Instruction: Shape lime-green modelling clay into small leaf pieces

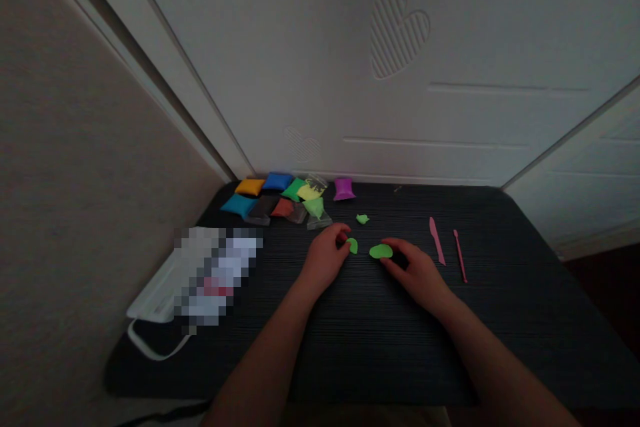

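Note:
Between the fingertips of my left hand [327, 255] is a small flat piece of light green modelling clay [353, 246]. My right hand [411, 268] pinches a larger oval of light green clay [381, 251] between thumb and fingers. The two pieces are apart, with a narrow strip of dark table between them. Just beyond them lies a small light green lump of clay [363, 219], untouched. A light green clay packet [315, 208] in clear plastic rests past my left hand.
Several coloured clay packets [250, 187] lie at the table's back left, with a purple packet [344, 189] nearby. Right of my hands are a pink plastic knife [437, 240] and a thin pink tool [460, 255]. A white bag [200, 280], partly pixelated, lies at the left.

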Tool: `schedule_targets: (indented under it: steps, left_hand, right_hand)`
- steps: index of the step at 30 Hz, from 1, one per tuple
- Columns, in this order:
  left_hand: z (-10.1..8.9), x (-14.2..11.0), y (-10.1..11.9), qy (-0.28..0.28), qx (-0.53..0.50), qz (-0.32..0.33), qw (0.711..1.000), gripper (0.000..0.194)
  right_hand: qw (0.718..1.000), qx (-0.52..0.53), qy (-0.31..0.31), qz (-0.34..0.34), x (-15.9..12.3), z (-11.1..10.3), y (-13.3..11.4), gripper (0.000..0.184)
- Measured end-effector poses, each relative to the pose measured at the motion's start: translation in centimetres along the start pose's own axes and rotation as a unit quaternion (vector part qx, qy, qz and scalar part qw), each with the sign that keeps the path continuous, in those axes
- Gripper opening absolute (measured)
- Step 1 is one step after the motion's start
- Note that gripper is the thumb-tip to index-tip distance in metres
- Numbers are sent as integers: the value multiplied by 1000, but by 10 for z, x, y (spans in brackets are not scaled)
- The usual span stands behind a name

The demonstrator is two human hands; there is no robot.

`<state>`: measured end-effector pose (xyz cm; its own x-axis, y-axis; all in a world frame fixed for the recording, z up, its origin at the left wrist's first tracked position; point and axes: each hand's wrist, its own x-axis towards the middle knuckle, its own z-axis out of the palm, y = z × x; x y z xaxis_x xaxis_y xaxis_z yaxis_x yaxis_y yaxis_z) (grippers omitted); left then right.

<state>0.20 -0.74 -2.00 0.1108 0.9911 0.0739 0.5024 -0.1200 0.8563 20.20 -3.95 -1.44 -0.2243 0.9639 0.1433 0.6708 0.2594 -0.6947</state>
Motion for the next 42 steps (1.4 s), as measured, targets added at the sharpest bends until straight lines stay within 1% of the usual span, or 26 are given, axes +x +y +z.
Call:
schedule_targets:
  steps: [3, 6, 10, 12, 13, 15, 18, 23, 25, 27, 29, 30, 31, 32, 33, 35, 36, 38, 42]
  left_hand:
    - [-1, 1, 2, -6, -97, -25, 995, 22]
    - [-3, 3, 5, -9, -195, -61, 979, 23]
    - [-5, 3, 7, -10, -315, -121, 941, 24]
    - [-5, 3, 7, -21, -364, -139, 921, 24]
    - [-3, 2, 8, -27, -379, -140, 914, 24]
    - [0, 0, 11, -29, -387, -131, 912, 24]
    - [8, -5, 18, -39, -375, -109, 920, 21]
    - [20, -14, 31, -84, -351, -80, 929, 17]
    - [24, -17, 33, -84, -337, -55, 936, 17]
    - [26, -20, 33, -66, -315, -15, 947, 21]
    - [26, -23, 34, -22, -249, 48, 967, 28]
    - [25, -25, 35, 8, -196, 92, 976, 29]
    - [24, -26, 36, 41, -135, 142, 980, 30]
    - [22, -27, 38, 74, -77, 195, 975, 29]
    - [20, -29, 39, 101, -26, 244, 964, 29]
    - [17, -31, 41, 141, 40, 318, 937, 30]
    - [16, -32, 42, 155, 60, 339, 926, 31]
    - [15, -35, 43, 173, 88, 362, 912, 29]
    - [13, -38, 43, 188, 112, 395, 892, 29]
  right_hand:
    - [1000, -1, 11, -3, 1, 0, 1, 32]
    - [1000, -21, 3, -7, 2, -1, 3, 32]
    - [999, -42, -21, -24, 3, -2, 5, 31]
    - [999, -44, -13, -29, 3, -3, 5, 34]
    - [999, -42, -1, -30, 3, -3, 5, 36]
    - [999, -31, 29, -30, 2, -3, 2, 37]
    - [998, 1, 60, -37, 0, -3, -3, 27]
    - [994, 17, 98, -54, -2, 0, -7, 16]
    - [990, 7, 124, -68, -3, 0, -6, 12]
    - [982, -16, 158, -102, -4, -2, -5, 9]
    - [965, -48, 203, -157, -6, -6, -4, 13]
    - [953, -65, 227, -190, -7, -9, -4, 17]
    - [940, -79, 248, -220, -8, -11, -4, 21]
    - [927, -91, 267, -245, -10, -14, -5, 24]
    - [916, -100, 283, -266, -11, -15, -5, 27]
    - [904, -107, 295, -291, -13, -18, -7, 30]
    - [902, -109, 294, -297, -14, -18, -9, 30]
    - [902, -111, 285, -304, -16, -19, -11, 30]
    - [905, -104, 279, -303, -19, -18, -12, 31]
